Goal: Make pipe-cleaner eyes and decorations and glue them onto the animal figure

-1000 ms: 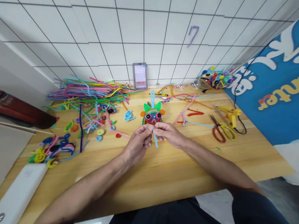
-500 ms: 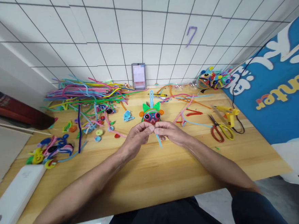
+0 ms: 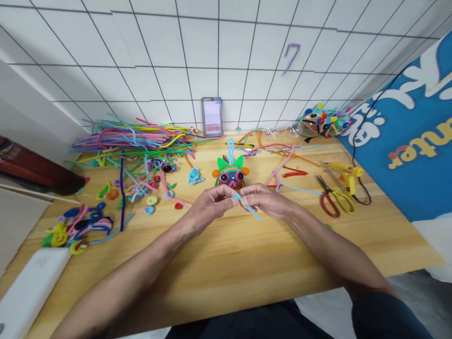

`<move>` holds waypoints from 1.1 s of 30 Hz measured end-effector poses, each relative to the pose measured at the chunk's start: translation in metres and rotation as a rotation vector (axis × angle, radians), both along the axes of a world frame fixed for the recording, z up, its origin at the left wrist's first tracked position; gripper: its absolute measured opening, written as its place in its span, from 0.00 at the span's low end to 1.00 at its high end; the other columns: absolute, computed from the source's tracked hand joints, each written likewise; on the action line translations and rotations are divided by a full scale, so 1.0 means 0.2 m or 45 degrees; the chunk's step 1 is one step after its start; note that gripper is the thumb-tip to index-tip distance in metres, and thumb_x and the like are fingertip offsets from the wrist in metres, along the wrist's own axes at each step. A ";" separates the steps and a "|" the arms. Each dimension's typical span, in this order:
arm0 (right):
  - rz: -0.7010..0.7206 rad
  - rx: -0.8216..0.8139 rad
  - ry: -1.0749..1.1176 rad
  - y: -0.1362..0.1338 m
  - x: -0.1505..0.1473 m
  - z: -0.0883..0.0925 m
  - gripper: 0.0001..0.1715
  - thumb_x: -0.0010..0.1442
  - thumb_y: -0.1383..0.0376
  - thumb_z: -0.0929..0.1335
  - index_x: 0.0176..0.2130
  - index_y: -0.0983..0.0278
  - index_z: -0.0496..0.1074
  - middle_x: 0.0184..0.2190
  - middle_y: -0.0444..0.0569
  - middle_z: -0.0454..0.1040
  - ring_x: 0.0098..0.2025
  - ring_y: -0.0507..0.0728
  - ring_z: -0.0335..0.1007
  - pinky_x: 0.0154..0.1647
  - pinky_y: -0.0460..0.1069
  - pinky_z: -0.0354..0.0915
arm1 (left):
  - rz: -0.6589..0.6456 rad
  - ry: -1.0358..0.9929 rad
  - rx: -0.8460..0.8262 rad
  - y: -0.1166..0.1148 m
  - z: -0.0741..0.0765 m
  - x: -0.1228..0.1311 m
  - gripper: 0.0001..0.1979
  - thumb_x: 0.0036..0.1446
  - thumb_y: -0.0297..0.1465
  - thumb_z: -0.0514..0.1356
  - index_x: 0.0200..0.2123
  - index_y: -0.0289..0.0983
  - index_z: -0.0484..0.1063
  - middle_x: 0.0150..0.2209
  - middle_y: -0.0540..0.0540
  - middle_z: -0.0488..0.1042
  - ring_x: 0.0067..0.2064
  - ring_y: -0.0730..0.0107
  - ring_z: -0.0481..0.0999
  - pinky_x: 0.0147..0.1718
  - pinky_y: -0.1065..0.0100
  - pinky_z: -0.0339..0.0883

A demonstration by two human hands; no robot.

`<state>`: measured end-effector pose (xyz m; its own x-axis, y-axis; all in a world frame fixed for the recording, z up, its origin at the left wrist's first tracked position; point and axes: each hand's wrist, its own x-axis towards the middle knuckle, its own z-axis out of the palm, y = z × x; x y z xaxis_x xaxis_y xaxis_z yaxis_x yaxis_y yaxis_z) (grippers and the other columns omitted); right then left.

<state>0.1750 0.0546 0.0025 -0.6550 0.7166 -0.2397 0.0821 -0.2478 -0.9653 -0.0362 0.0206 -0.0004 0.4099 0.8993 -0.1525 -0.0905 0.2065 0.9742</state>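
Note:
Between my two hands is a light blue pipe cleaner (image 3: pixel 254 213), bent over at its upper end, with its straight tail pointing down and to the right. My left hand (image 3: pixel 215 201) pinches the bent end between thumb and forefinger. Close beside it, my right hand (image 3: pixel 269 201) is closed on the same pipe cleaner, its fingertips almost meeting the left ones. Just behind the hands stands a colourful pipe-cleaner figure (image 3: pixel 231 175) with green ears, orange side discs and round dark eyes. A light blue loop (image 3: pixel 231 149) rises above its head. My fingers hide its lower part.
At the left lie a heap of pipe cleaners (image 3: pixel 127 137), another pipe-cleaner figure (image 3: pixel 85 223) and a white box-like device (image 3: pixel 29 297). Scissors (image 3: pixel 334 200) and a yellow glue gun (image 3: pixel 344 174) with a cord lie right. A phone (image 3: pixel 212 117) leans on the tiled wall.
The pipe cleaner's tail has swung to the right, and a curled light blue bend now shows between my fingertips. The whole view has shifted slightly.

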 end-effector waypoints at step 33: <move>-0.014 0.089 -0.043 0.01 -0.01 0.00 0.16 0.52 0.55 0.74 0.27 0.63 0.70 0.19 0.37 0.64 0.21 0.47 0.55 0.23 0.45 0.51 | 0.050 0.137 0.108 0.01 0.03 -0.02 0.15 0.52 0.43 0.72 0.32 0.35 0.79 0.24 0.53 0.68 0.26 0.77 0.57 0.26 0.71 0.49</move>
